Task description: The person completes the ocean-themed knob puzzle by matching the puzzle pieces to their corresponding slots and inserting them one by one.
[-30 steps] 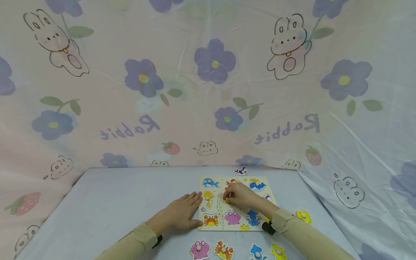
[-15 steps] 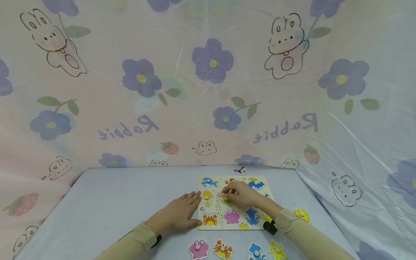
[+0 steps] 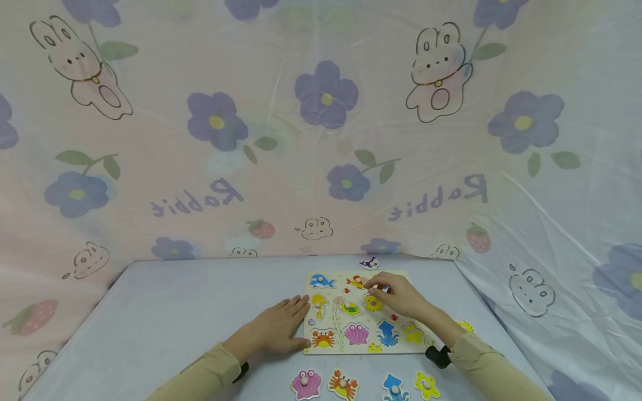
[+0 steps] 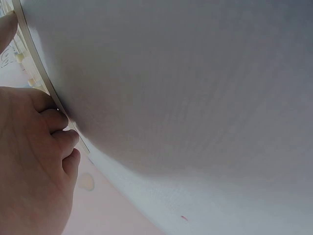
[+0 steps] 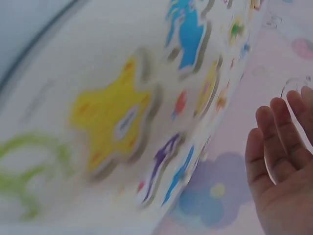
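A wooden sea-animal puzzle board (image 3: 328, 320) lies flat on the table. My left hand (image 3: 278, 326) rests with straight fingers at its left edge; the left wrist view shows the fingers (image 4: 63, 142) against that edge. My right hand (image 3: 396, 292) is raised over the upper right of the board, fingers loosely bent with no piece visible in them. The knobbed turtle piece (image 3: 348, 306) sits in the middle of the board. Knobbed dolphin (image 3: 322, 280), seahorse (image 3: 318, 306) and fish (image 3: 357, 282) pieces also sit in the board. My right hand partly hides the upper right picture.
In front of the board lie loose shell (image 3: 306, 385), crab (image 3: 343, 385), squid (image 3: 395, 388) and starfish (image 3: 427, 385) pieces. A purple piece (image 3: 369, 263) lies behind it. A yellow piece (image 3: 466, 326) at the right is mostly behind my right sleeve.
My right hand has let go of the turtle piece, lifted and moved right, uncovering the turtle and the yellow picture beside it. My left hand has stayed at the board's edge.
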### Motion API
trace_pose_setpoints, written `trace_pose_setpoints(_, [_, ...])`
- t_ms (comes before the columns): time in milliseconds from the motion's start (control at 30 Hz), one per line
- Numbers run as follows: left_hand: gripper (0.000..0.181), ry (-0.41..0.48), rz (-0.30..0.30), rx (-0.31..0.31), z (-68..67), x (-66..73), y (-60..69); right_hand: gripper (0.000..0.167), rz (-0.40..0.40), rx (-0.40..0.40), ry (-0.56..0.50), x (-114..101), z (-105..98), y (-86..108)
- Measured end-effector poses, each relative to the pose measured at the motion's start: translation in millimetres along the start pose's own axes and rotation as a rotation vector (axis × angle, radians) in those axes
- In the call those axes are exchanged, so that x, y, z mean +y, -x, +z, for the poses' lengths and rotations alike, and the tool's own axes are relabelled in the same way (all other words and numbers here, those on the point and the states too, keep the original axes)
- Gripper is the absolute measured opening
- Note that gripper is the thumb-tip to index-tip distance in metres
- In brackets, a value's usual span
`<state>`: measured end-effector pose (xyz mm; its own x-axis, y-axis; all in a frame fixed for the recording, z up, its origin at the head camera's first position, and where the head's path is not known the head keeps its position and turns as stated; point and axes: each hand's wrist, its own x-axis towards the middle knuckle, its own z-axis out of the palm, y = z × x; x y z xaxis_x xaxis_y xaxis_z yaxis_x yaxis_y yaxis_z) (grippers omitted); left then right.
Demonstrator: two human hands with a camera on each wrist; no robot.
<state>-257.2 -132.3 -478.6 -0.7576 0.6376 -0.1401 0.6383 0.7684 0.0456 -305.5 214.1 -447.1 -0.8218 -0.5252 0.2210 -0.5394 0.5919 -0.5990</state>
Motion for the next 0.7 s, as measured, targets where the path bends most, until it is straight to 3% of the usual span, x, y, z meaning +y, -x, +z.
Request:
trace_pose_setpoints(300, [0.092, -0.014, 0.0, 0.007, 6.0, -2.7, -2.2, 0.018, 0.109, 0.104, 0.036, 23, -26, 37.4])
trace_pose_setpoints(700, [0.093, -0.004, -0.007, 0.0, 8.6, -4.9, -3.3, 0.013, 0.2, 0.153, 0.116, 39, -45, 87.3])
